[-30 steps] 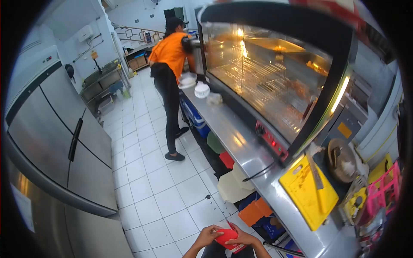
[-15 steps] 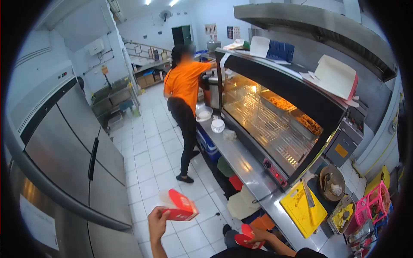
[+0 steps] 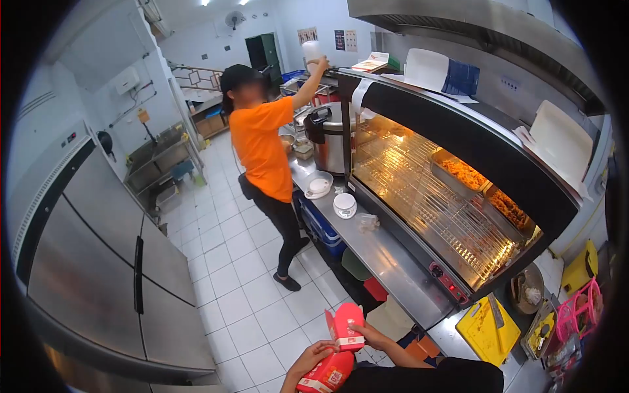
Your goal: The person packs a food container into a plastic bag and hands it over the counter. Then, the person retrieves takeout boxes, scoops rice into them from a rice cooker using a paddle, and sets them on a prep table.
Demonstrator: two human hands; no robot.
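Note:
Two red paper food cartons with white print are low in the head view, close together in front of me. My left hand (image 3: 313, 358) is closed on the lower red carton (image 3: 329, 374), which lies tilted near my body. My right hand (image 3: 375, 336) grips the upper red carton (image 3: 345, 322) by its right side, and its flaps stand up at the top. The fingertips of my left hand are near the bottom of the upper carton; whether they touch it I cannot tell.
To the right, a glass food warmer (image 3: 432, 196) with trays of fried food stands on a steel counter (image 3: 393, 262). A knife (image 3: 496, 311) lies on a yellow cutting board (image 3: 481, 331). A person in orange (image 3: 262, 144) stands ahead, holding up a white container (image 3: 312, 50). Steel fridges (image 3: 85, 262) line the left.
My hands have come together: the left moved right and down with its carton, the right moved up with the other. The person ahead has turned and raised a white container.

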